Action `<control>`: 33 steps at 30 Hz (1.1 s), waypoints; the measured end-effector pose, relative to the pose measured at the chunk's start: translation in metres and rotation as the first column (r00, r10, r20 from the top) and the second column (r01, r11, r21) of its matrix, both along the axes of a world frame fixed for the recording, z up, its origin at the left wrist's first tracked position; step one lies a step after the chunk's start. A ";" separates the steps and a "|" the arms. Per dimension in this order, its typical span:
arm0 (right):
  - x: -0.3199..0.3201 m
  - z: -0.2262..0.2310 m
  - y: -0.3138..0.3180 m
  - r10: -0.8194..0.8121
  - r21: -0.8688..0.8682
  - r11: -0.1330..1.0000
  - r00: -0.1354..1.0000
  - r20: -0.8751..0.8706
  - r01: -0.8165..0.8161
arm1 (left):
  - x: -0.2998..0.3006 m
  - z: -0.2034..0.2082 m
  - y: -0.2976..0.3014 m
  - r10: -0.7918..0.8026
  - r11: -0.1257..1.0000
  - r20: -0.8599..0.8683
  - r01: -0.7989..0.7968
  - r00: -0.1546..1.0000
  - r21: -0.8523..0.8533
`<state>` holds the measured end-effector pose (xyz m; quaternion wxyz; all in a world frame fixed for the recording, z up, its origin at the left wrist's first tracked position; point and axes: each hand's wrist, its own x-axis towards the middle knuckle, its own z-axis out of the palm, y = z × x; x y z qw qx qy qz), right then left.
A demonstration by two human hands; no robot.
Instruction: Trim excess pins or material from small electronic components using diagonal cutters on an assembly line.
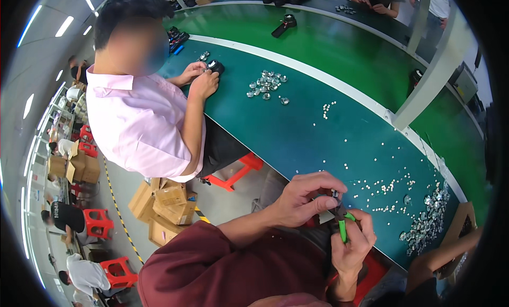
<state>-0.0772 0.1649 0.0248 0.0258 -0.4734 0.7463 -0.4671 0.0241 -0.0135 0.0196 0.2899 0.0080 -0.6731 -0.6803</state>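
Note:
My left hand (pixel 299 201) is closed, its thumb and forefinger pinching a small shiny part (pixel 335 194) over the near edge of the bench. In my right hand (pixel 354 247) is a pair of pliers (pixel 342 230) with green handles. Their dark jaws reach up to the small part at my left fingertips. Fingers partly cover the part, so its exact shape is hard to make out. Beyond my hands, many tiny whitish pieces (pixel 389 187) lie scattered on the green bench top (pixel 275 132). A heap of clear, shiny round parts (pixel 429 217) sits to the right.
A co-worker in a pink shirt (pixel 138 121) handles a black device (pixel 215 67) on the left. More clear round parts (pixel 268 83) lie mid-bench. Behind a white rail (pixel 297 63) runs a green conveyor (pixel 344 68). Another person's arm (pixel 445 256) reaches in beside a cardboard box (pixel 460 222).

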 end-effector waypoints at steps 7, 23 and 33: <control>0.005 -0.001 -0.001 0.010 0.018 1.000 0.999 0.038 -0.011 | 0.002 -0.004 0.004 0.026 0.999 -0.036 -0.025 0.999 0.049; 0.000 0.008 -0.006 0.035 0.011 0.999 0.999 -0.038 -0.035 | 0.006 -0.013 0.001 0.011 0.977 -0.040 -0.002 0.999 0.213; -0.003 0.006 0.000 -0.001 0.015 1.000 0.987 -0.163 0.004 | -0.001 -0.017 0.004 -0.019 0.979 -0.101 0.039 0.995 0.201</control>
